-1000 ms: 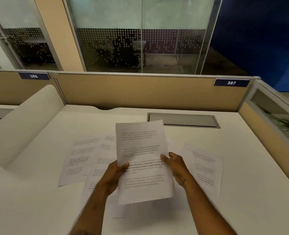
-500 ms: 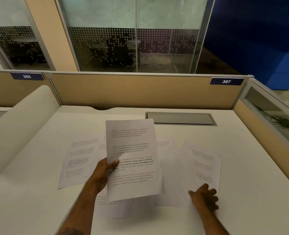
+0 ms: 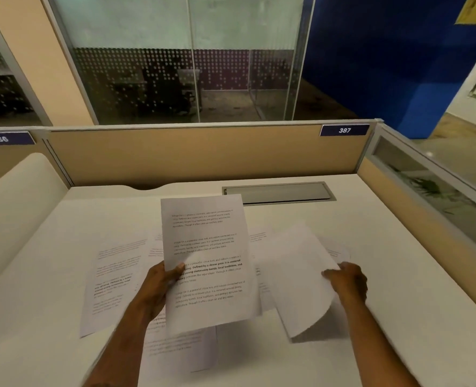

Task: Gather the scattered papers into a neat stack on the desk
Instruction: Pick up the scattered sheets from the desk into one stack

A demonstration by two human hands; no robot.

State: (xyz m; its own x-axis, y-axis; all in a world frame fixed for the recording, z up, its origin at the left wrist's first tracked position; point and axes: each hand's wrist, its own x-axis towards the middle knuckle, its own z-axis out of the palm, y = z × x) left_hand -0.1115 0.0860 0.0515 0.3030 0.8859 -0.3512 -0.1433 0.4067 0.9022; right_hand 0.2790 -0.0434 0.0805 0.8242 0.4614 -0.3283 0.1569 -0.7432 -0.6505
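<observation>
My left hand (image 3: 158,289) grips a printed sheet (image 3: 209,247) by its left edge and holds it up over the white desk (image 3: 370,344). To the right, my right hand (image 3: 348,283) holds a second sheet (image 3: 298,277) by its right edge; that sheet is lifted, curled, and shows its blank back. More printed papers lie flat on the desk: one at the left (image 3: 111,283), one partly under the held sheet near the front (image 3: 181,350), and others behind, mostly hidden.
A grey cable hatch (image 3: 278,192) is set into the desk at the back. Tan partition walls (image 3: 203,155) close the back and right side, with number plates 386 and 387. A rounded white divider (image 3: 16,196) rises on the left.
My right hand let go of the held sheet, reached to the right-hand paper on the desk and has lifted it, turning it over. The left hand keeps holding the first sheet.
</observation>
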